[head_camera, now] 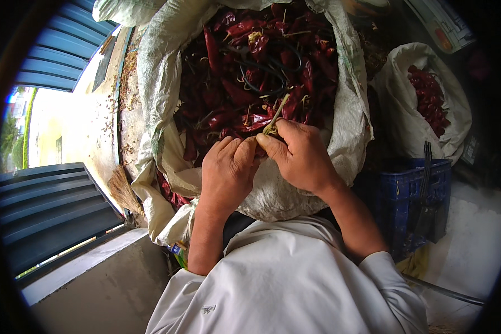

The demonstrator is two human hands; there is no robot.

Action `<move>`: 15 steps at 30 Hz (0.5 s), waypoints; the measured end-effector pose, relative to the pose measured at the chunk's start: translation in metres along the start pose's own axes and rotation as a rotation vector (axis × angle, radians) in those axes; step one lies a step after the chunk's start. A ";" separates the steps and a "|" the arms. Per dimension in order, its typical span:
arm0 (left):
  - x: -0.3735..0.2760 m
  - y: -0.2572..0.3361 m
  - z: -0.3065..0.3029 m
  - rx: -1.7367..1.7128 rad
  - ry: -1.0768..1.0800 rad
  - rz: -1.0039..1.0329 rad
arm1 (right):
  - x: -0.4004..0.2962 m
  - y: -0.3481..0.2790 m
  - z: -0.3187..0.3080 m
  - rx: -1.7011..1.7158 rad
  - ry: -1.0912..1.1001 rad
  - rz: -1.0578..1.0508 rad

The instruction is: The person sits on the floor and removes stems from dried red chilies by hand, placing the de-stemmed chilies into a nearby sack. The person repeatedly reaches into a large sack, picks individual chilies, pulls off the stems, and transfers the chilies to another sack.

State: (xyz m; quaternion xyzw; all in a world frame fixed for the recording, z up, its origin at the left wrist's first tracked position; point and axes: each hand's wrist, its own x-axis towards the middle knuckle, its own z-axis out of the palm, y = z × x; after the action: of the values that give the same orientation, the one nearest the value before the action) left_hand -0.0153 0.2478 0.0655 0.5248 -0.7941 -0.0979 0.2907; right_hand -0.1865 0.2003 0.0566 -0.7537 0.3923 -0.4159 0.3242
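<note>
Both my hands meet over the near side of a large white woven sack (pixel 160 71) filled with dried red chili peppers (pixel 238 92). My right hand (pixel 302 156) pinches several pale dried chili stems (pixel 279 112) between thumb and forefinger. Against its thumb tip press the curled fingers of my left hand (pixel 229 171). A bit of a red chili pepper (pixel 259 153) shows under my left fingers, mostly hidden by them. Among the peppers past my hands lie black loops (pixel 284 85) that look like scissor handles.
At right stands a smaller white sack (pixel 394 104) of red chilies (pixel 428 100), with a blue plastic crate (pixel 394 183) nearer me. Left are a straw broom (pixel 125 190), blue corrugated metal panels (pixel 54 204) and a low wall (pixel 104 267). More chilies (pixel 171 190) show beside the large sack.
</note>
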 end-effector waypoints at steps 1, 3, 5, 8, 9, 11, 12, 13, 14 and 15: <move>0.003 0.002 0.002 -0.003 0.049 -0.006 | -0.001 -0.001 0.000 -0.013 0.049 -0.033; 0.010 0.006 0.007 -0.011 0.150 -0.014 | 0.001 -0.007 0.003 0.099 0.144 -0.002; 0.018 0.014 0.007 -0.150 0.197 -0.124 | 0.005 -0.014 0.001 0.309 0.193 0.113; 0.025 0.012 0.015 -0.468 0.288 -0.238 | 0.011 -0.025 -0.001 0.800 0.187 0.379; 0.028 0.012 0.018 -0.598 0.318 -0.267 | 0.014 -0.028 -0.003 0.900 0.226 0.442; 0.033 0.018 0.013 -0.815 0.337 -0.374 | 0.021 -0.034 -0.009 1.100 0.304 0.571; 0.032 0.016 0.010 -0.948 0.384 -0.413 | 0.024 -0.015 -0.019 1.263 0.324 0.422; 0.033 0.014 0.006 -1.079 0.426 -0.453 | 0.036 -0.006 -0.034 1.327 0.492 0.385; 0.037 0.008 0.003 -1.045 0.443 -0.450 | 0.040 0.024 -0.055 1.305 0.495 0.205; 0.038 -0.004 0.001 -0.927 0.491 -0.519 | 0.048 0.020 -0.071 1.158 0.666 0.202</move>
State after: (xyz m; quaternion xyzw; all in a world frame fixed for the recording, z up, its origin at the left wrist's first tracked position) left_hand -0.0231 0.2122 0.0768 0.5274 -0.4233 -0.3785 0.6320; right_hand -0.2390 0.1373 0.0897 -0.2496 0.2538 -0.7366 0.5750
